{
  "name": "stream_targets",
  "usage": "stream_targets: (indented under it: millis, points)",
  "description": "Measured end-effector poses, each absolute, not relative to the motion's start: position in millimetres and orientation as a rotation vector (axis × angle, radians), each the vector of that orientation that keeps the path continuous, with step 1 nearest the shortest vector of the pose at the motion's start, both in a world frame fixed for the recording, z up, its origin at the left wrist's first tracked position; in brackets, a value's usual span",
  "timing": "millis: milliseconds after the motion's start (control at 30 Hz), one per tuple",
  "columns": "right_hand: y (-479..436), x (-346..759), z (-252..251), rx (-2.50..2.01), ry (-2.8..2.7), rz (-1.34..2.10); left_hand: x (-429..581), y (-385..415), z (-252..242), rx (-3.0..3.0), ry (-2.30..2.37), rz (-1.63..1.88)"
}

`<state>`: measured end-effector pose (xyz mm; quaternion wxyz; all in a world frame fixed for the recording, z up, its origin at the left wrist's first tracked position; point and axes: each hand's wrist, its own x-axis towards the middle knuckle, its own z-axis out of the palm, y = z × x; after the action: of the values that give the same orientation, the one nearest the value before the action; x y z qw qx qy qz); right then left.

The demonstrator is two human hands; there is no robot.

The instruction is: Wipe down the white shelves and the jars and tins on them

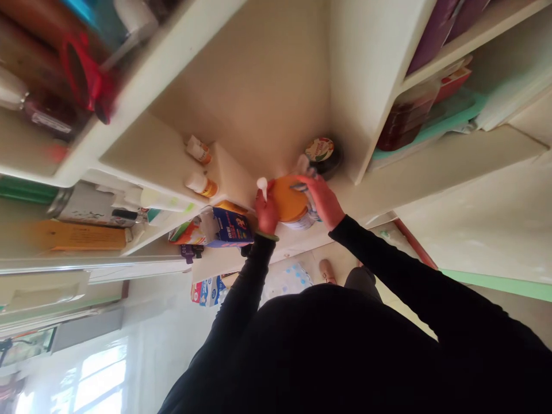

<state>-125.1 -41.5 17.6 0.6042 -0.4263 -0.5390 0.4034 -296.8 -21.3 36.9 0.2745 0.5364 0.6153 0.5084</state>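
Observation:
A round canister [291,198] with an orange lid and a pale printed side stands on the shelf before me. My left hand [266,214] grips its left side. A small white piece with a rounded end [262,184] sticks up by that hand's fingers; its kind is unclear. My right hand [326,202] is at the canister's right edge, fingers bent over a crumpled grey-blue cloth [311,208] that lies against the side and lid. Just behind stands a dark jar [330,164] with a fruit-patterned lid.
Two small white-and-orange bottles [202,184] stand on the ledge at left, above a dark blue box [233,226]. Red-handled scissors [86,80] are on the upper left shelf. At right, a shelf divider [375,86] borders a teal tray [431,138].

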Motion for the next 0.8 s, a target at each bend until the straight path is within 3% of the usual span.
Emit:
stream_targets:
  millis: [167,433,600,800]
  points:
    - [-54,-140,-10,-1.028,-1.134,0.793,-298,-22,34,1.467,1.650,1.386]
    - [-14,-140,-84,-1.104,-0.925,1.166,-295,-26,43,1.507,1.673,1.390]
    - [-29,-150,-83,-1.230,-0.810,1.141,-291,-25,45,1.416,1.679,1.426]
    - [-98,-176,-42,-1.213,-0.848,1.003,-294,-24,43,1.424,1.649,1.413]
